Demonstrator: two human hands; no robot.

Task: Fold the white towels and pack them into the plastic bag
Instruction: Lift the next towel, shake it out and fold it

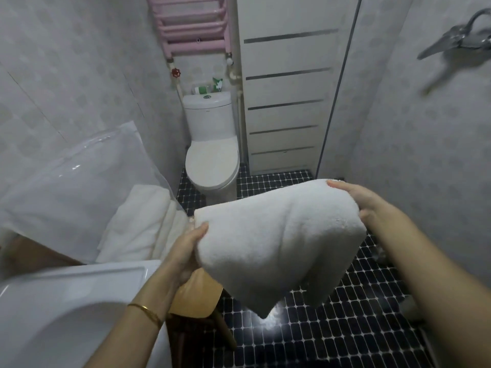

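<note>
A folded white towel [276, 243] hangs in mid-air above the dark tiled floor. My left hand [186, 251] grips its left edge, thumb on top. My right hand [364, 200] holds the right upper corner, fingers curled over the fold. To the left, a clear plastic bag [71, 181] leans against the wall, and other white towels [138, 227] lie beside its open side, partly behind the film. The held towel's lower corner droops toward the floor.
A white sink [66, 309] fills the lower left. A wooden stool [199, 296] stands under my left hand. A toilet [212, 155] sits at the back, a white cabinet [287, 102] beside it, a pink radiator [194, 25] above. A shower fitting [457, 41] juts from the right wall.
</note>
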